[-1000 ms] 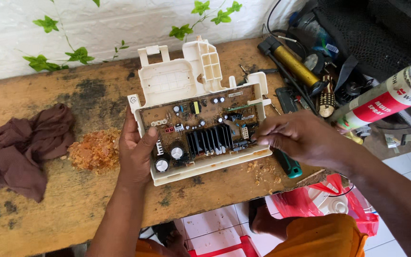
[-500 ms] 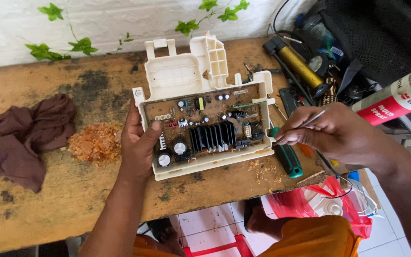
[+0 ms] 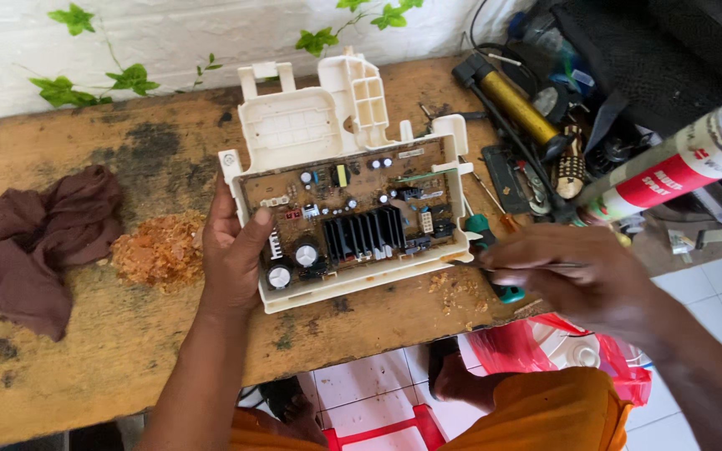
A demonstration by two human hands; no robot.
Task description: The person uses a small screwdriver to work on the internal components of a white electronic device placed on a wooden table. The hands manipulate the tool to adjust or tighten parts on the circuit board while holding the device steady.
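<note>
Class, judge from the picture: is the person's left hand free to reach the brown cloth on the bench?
Probably not at once: the left hand is holding the circuit board's casing. The bare wood towards the brown cloth looks unobstructed.

Setting. A worn wooden workbench [image 3: 85, 351], its top stained with dark patches, runs along a white rough-plastered wall [image 3: 169, 33]. A green leafy vine [image 3: 131, 79] trails across the wall just above the bench's far edge. Below the near edge, a floor of pale square tiles [image 3: 361, 384] shows, continuing beyond the bench's right end. Even daylight, with soft shadows, fills the scene.
</note>
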